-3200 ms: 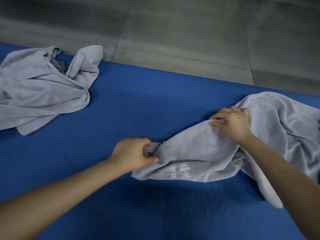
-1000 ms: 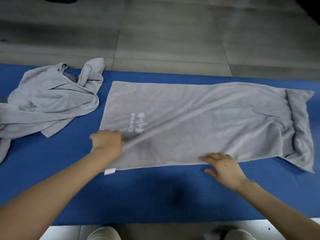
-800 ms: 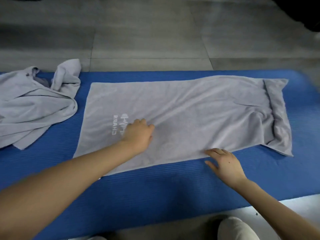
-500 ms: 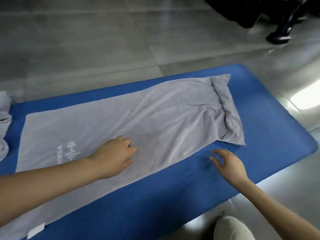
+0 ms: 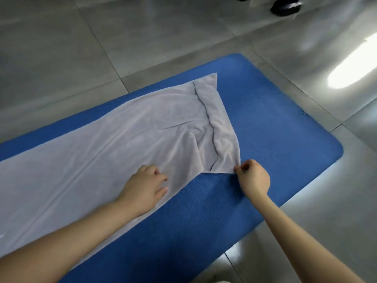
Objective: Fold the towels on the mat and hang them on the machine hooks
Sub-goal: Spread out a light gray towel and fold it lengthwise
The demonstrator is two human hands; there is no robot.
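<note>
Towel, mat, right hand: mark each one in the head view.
grey towel (image 5: 122, 139), head view, flat middle of the cloth.
blue mat (image 5: 275, 129), head view, bare ribbed surface right of the towel.
right hand (image 5: 254, 177), head view, back of the hand pinching the towel's near corner.

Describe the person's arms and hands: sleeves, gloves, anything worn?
Nothing worn that shows. The left hand and right hand have no gloves, rings, watch or bands. Both forearms are uncovered to the frame edge, with no sleeve in view.

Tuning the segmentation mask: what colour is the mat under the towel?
The mat is blue with fine ribbing; head view shows it best.
</note>
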